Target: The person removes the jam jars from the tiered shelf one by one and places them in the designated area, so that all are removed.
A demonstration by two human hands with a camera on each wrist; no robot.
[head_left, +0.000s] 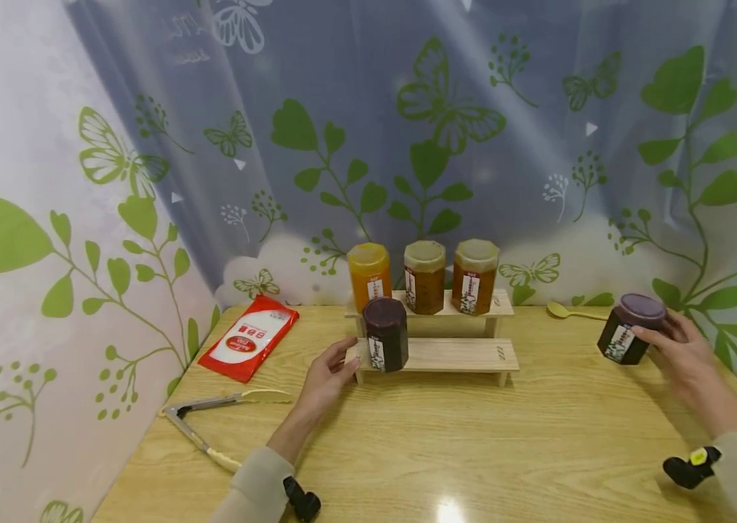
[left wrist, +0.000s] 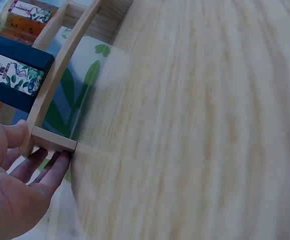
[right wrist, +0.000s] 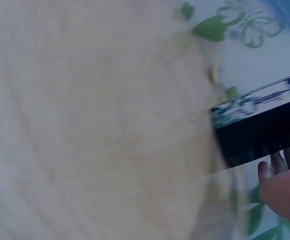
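A two-tier wooden rack (head_left: 453,354) stands near the back of the table. My left hand (head_left: 325,374) grips the left end of its lower tier, thumb at the top edge and fingers by the leg (left wrist: 55,140). Beside that hand, a dark jam jar (head_left: 386,338) sits upright on the lower tier. On the upper tier stand an orange jar (head_left: 368,276) and two amber jars, one in the middle (head_left: 426,280) and one at right (head_left: 475,280). Far to the right, my right hand (head_left: 685,356) holds another dark jam jar (head_left: 623,341) with a purplish lid, slightly tilted, its label (right wrist: 255,102) showing.
A red and white packet (head_left: 251,340) lies at the back left. Metal tongs (head_left: 188,421) with cream tips lie spread in front of it, left of my left forearm. A yellow spoon (head_left: 561,311) rests by the patterned curtain (head_left: 355,73) at the back right.
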